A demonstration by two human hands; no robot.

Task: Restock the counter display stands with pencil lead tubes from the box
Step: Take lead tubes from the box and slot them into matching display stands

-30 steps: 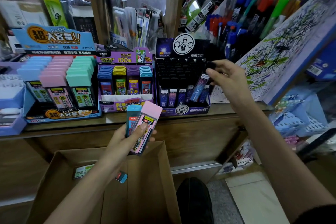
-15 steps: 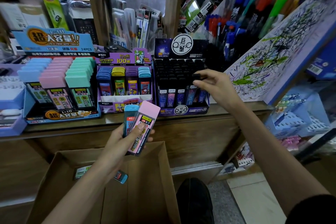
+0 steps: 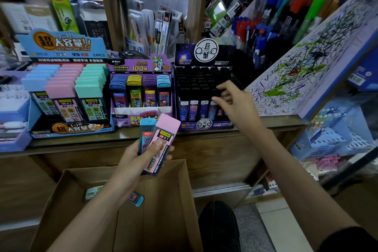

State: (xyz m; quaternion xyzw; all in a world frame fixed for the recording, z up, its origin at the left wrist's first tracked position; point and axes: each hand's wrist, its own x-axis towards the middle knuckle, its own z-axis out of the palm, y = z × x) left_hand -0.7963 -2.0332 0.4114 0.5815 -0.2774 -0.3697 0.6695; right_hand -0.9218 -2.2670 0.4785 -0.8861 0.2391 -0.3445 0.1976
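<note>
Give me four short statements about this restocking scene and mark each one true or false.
1. The left hand holds two tubes, a pink-capped tube and a blue-capped tube. True.
2. The right hand is down inside the cardboard box. False: it is up at the front right of the black display stand on the counter.
3. The cardboard box is empty. False: a green-labelled tube and a loose blue tube lie in it.
4. The purple middle stand shows rows with dark blue, yellow, purple and light blue caps. True.
</note>
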